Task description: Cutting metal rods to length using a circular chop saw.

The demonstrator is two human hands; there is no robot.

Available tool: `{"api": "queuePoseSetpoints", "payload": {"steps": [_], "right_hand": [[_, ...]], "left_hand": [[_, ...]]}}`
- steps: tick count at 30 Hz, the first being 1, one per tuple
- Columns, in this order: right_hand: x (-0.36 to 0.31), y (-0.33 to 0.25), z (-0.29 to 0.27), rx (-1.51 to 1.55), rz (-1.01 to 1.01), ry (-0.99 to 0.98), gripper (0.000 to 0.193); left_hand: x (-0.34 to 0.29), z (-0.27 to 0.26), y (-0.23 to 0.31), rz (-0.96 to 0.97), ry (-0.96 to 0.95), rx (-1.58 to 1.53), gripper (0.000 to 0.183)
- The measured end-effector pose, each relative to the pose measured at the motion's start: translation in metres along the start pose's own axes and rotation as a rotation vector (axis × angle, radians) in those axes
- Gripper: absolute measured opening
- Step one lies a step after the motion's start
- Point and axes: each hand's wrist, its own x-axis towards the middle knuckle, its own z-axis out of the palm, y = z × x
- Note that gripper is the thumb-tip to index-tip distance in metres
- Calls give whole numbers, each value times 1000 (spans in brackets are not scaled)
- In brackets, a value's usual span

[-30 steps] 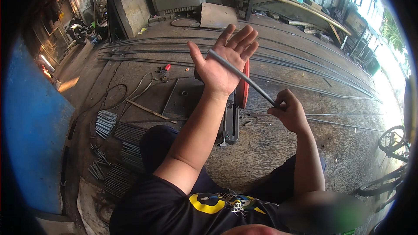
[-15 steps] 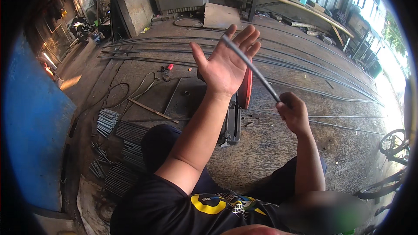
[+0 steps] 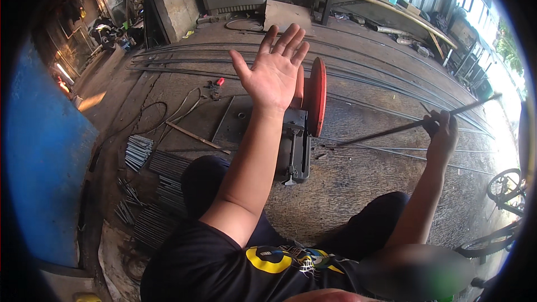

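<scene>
My left hand (image 3: pixel 272 75) is raised in front of me, palm facing me and fingers spread, holding nothing. It hangs above and partly in front of a cut-off machine with a red round guard (image 3: pixel 318 98) and a dark metal base with a clamp (image 3: pixel 293 156). Off to the right, the fingers of my right hand (image 3: pixel 442 134) are closed around a long dark metal rod (image 3: pixel 386 133). The rod slants up to the right, with its left end near the machine. Part of the base is hidden by my left forearm.
Long bent rods (image 3: pixel 386 84) stretch across the floor beyond the machine. Bundles of short cut rods (image 3: pixel 139 152) lie at left beside a wooden stick (image 3: pixel 196 137). A blue panel (image 3: pixel 45 156) stands far left, a bench (image 3: pixel 369 0) at the back, a bicycle (image 3: pixel 506 190) at right.
My right hand has carried the rod away to the right, and the rod now lies at a flatter slant, apart from my left hand. My left hand has shifted slightly left.
</scene>
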Motion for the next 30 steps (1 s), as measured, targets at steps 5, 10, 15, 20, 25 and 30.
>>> {"api": "queuePoseSetpoints", "payload": {"steps": [5,10,15,20,25,30], "right_hand": [[18,32,-19,19,-184,-163,34],[14,40,4,740,213,7,46],[-7,35,23,782,243,-96,41],[-26,37,39,800,326,-91,37],[-50,41,63,759,504,-53,30],[-54,103,59,690,847,-475,29]], "left_hand": [[8,-9,10,155,71,151,76],[2,-33,1,146,268,197,50],[-22,-16,-56,-169,-57,354,40],[-35,15,-77,-224,-173,323,44],[-37,11,-78,-167,-112,370,29],[-32,5,-70,-67,105,672,11]]}}
